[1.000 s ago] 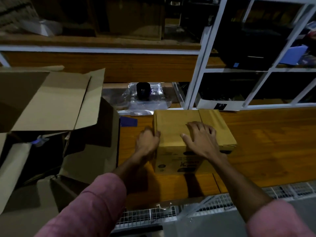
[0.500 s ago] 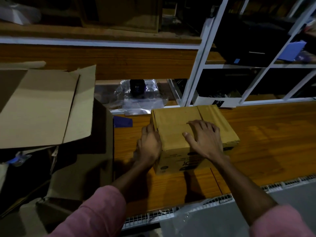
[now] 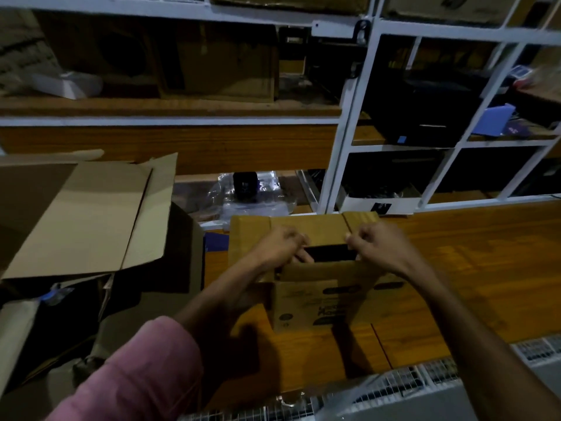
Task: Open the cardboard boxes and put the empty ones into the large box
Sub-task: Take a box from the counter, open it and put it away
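A small brown cardboard box (image 3: 306, 305) with dark print on its front stands on the wooden table (image 3: 470, 268). Its top is parted, and a dark gap shows between the flaps. My left hand (image 3: 280, 247) grips the left side of the opening, fingers curled into the gap. My right hand (image 3: 382, 246) pinches the far flap's edge at the right of the gap. The large open cardboard box (image 3: 91, 220) stands at the left, its wide flap raised toward me.
Clear plastic wrapping with a black item (image 3: 246, 186) lies behind the small box. A white metal shelf frame (image 3: 349, 132) with dark goods rises behind the table. A blue scrap (image 3: 217, 241) lies beside the box. White wire mesh (image 3: 409, 381) runs along the table's near edge.
Both hands moved from resting on the closed box's top and side to its flaps. The top has been pulled apart, showing a dark gap. The camera tilted up.
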Available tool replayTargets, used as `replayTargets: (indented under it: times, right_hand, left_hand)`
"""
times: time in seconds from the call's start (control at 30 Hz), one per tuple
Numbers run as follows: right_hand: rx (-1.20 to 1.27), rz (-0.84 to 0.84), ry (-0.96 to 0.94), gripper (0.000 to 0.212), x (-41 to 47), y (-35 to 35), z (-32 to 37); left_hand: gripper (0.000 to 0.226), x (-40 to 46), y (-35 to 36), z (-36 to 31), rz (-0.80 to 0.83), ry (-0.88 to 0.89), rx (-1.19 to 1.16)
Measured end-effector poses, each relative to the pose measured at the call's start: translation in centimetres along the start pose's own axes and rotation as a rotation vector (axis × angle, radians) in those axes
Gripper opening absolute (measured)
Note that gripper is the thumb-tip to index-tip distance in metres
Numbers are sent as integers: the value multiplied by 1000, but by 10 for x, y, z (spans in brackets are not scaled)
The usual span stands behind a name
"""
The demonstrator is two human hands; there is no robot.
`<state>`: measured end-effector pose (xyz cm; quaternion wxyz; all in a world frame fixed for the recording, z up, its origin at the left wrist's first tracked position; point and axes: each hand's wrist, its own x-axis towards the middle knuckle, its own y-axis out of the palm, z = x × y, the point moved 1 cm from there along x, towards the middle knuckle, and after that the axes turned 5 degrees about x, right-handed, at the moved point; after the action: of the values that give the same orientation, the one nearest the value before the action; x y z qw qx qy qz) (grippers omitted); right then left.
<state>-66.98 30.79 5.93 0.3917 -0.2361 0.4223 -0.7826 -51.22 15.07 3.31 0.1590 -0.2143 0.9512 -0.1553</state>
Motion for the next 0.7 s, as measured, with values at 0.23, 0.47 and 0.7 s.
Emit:
replayTargets:
  times: [0.23,0.47,0.7]
  right_hand:
    - [-35,370,93,26,-21,33,-25]
    - [-241,341,10,45,-20,80,-31]
    - [-375,-32,10,82,-25,75,-65]
  left_hand:
    - [38,4,73,29,112,21,820]
    - [17,-6,104,46,-329,109,1095]
    - [19,3,104,56,-341,124,1095]
